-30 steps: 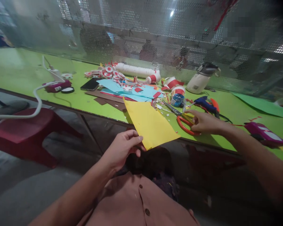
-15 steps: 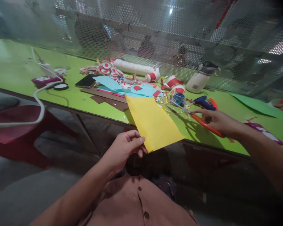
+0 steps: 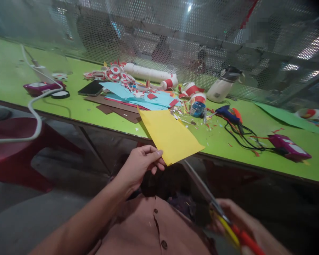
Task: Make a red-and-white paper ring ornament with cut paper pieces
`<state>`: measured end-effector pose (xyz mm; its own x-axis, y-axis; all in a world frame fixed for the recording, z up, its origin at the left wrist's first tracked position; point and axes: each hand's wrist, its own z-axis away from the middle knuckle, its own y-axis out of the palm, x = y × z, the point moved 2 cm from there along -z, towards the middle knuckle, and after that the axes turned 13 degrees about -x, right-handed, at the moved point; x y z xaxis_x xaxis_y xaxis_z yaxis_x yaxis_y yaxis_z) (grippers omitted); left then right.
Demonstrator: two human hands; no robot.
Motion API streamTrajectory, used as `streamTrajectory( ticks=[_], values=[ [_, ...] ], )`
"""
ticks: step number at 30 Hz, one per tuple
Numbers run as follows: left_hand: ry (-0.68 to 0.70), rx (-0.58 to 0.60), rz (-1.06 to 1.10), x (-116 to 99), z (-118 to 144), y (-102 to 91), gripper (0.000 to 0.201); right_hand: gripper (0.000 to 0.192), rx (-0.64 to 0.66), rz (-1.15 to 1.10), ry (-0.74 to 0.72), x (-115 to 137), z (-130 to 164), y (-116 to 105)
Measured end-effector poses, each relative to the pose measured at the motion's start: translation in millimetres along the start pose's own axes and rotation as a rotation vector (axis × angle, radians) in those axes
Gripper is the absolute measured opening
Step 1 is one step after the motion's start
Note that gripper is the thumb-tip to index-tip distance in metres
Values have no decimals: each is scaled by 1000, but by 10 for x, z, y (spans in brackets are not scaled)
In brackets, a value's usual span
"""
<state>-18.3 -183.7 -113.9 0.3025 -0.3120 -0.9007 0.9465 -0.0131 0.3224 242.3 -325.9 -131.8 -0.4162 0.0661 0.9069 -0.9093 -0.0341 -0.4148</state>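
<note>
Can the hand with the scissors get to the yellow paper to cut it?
Probably yes. The right hand holds the scissors with the blades pointing up at the yellow paper, which the left hand holds out past the table edge. Nothing lies between them.

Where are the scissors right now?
In the head view the scissors are off the table, low on the right, held in the right hand above the lap. Their blades point up toward the lower edge of the yellow paper held by the left hand.
</note>
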Motion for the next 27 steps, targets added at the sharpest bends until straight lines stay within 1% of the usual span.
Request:
streamTrajectory(
  ticks=[2,3,6,10,12,15,21,27],
  values=[
    [8,0,-9,10,-1,29,19,61,37,-26,-5,-79,74,184],
    [9,3,-12,16,-1,44,19,57,34,-34,-2,-98,91,249],
    [8,10,-16,33,4,86,20,49,15,-39,39,-73,95,367],
    [3,0,-25,55,17,143,20,51,60,-98,50,69,43,445],
    [5,-5,-19,69,23,172,19,54,48,-138,55,108,18,479],
    [16,3,-9,98,27,211,18,55,-8,-149,47,90,5,538],
    [27,12,4,162,36,252,20,57,-53,-209,34,-3,26,647],
    [28,11,54,197,65,291,21,57,-104,-216,36,44,11,693]
  ],
)
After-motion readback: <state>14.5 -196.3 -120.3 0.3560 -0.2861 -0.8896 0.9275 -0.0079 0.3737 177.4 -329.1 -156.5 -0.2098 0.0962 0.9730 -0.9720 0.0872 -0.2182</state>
